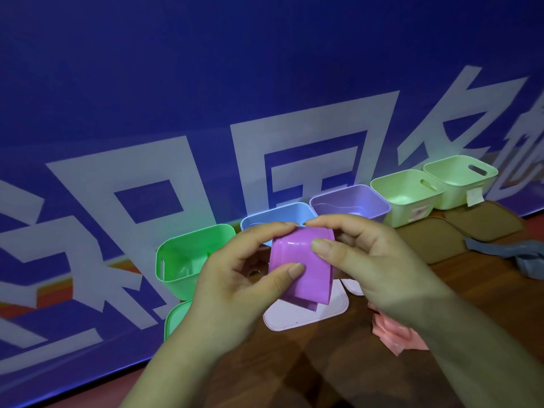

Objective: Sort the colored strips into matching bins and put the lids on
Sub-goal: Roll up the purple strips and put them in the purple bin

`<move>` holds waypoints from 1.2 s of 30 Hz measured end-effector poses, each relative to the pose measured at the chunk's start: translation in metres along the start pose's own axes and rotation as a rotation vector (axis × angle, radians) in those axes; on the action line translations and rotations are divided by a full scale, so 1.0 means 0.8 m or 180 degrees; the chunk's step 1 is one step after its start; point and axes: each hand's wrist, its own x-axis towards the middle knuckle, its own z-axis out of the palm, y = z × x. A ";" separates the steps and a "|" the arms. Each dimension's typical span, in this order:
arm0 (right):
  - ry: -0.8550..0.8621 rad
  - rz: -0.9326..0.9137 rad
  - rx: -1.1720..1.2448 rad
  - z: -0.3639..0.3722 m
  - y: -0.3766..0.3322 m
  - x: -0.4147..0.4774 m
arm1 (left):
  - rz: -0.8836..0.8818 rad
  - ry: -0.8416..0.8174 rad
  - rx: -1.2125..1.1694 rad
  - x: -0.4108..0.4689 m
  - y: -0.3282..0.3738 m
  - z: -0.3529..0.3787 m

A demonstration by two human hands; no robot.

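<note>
A glossy magenta strip [300,272], folded into a broad flat band, is held above a pale lid [332,307] on the tabletop [471,284]. The left hand [235,284] and right hand [371,260] each close their grip on it, thumbs on its face and fingers over its top edge. The purple bin [347,198] stands at one o'clock from it.

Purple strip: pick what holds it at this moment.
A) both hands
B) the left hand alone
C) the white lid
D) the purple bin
A: the left hand and the right hand both pinch the purple strip, each with a thumb on its front face.
</note>
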 end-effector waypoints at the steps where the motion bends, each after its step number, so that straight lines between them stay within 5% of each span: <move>1: 0.0046 -0.0040 -0.0028 0.000 0.000 0.000 | -0.0036 0.0015 -0.0014 -0.001 0.000 0.001; 17: 0.0127 -0.0441 -0.0119 0.002 0.005 -0.010 | -0.0399 0.0068 -0.0473 0.001 0.007 0.006; 26: 0.0224 -0.0238 0.0101 -0.001 0.001 -0.007 | -0.0230 -0.0342 -0.0127 0.000 0.006 -0.004; 36: 0.0119 -0.0023 0.0091 -0.003 -0.003 -0.007 | -0.0344 -0.0110 -0.0359 -0.003 0.005 0.002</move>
